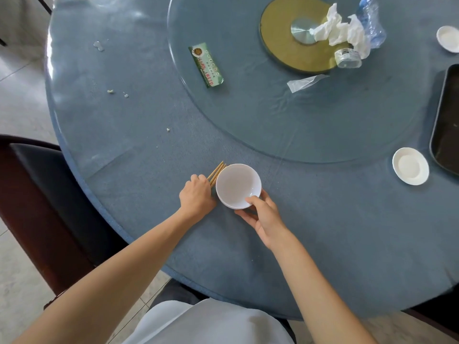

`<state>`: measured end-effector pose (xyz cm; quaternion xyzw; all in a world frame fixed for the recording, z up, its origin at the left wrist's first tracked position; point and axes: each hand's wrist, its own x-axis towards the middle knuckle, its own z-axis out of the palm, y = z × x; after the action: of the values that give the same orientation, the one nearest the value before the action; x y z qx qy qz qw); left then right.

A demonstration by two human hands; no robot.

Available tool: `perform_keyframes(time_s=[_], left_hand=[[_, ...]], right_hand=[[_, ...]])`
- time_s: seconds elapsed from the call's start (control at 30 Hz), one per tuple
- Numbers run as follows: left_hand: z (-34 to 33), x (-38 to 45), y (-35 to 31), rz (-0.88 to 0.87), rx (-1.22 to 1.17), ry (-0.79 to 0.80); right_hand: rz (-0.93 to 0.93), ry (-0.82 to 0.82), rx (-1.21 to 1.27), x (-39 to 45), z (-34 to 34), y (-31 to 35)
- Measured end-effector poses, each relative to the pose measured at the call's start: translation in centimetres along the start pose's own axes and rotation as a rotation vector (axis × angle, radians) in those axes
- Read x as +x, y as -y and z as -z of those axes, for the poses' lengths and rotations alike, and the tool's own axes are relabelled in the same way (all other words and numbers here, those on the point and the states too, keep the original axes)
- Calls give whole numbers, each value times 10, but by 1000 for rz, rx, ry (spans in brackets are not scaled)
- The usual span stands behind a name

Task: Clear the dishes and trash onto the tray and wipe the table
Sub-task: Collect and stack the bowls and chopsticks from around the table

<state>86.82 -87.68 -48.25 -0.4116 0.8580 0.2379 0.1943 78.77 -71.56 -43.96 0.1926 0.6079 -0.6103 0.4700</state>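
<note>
The right hand (263,214) gripped a white bowl (238,186) by its near rim, thumb hooked over the edge and fingers curled beneath; a second rim showing under it suggested stacked bowls, though this was hard to tell. Just to the left, the left hand (197,194) was closed in a fist around a bundle of wooden chopsticks (217,172), whose tips pointed away along the bowl's left side, touching or nearly touching it. Both sat near the front edge of the round blue table (124,150). To the right lay a small white saucer (410,166), just beside the dark tray (439,125) at the right border. Another white saucer (449,38) rested farther back. On the glass turntable (248,115) lay a green packet (206,65), a clear plastic wrapper (304,81), crumpled white napkins (340,31) and a crushed plastic bottle (367,28). Small crumbs (110,91) dotted the cloth to the left, and a dark chair (37,194) stood beside the table.
</note>
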Motion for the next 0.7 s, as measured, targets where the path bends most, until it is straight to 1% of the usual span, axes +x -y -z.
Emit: perform_keyframes(time_s=[0.2,0.3,0.37,0.5,0.6,0.7], left_hand=[[10,-4,13,11,-46,41],[14,-3,20,-17,-114,95],[15,-2,26,-31,-247,148],[21,-8,28,-20,-648,226],[28,-18,18,15,-910,297],[33,-30,3,61,-1106,388]], right_hand=[[-22,-48,56,-2,8,-10],[-28,-68,75,-7,12,-15],[-29,-81,90,-13,15,-17],[-24,-106,152,-26,23,-24],[-9,-135,208,-39,29,-28],[14,-189,277,-52,38,-34]])
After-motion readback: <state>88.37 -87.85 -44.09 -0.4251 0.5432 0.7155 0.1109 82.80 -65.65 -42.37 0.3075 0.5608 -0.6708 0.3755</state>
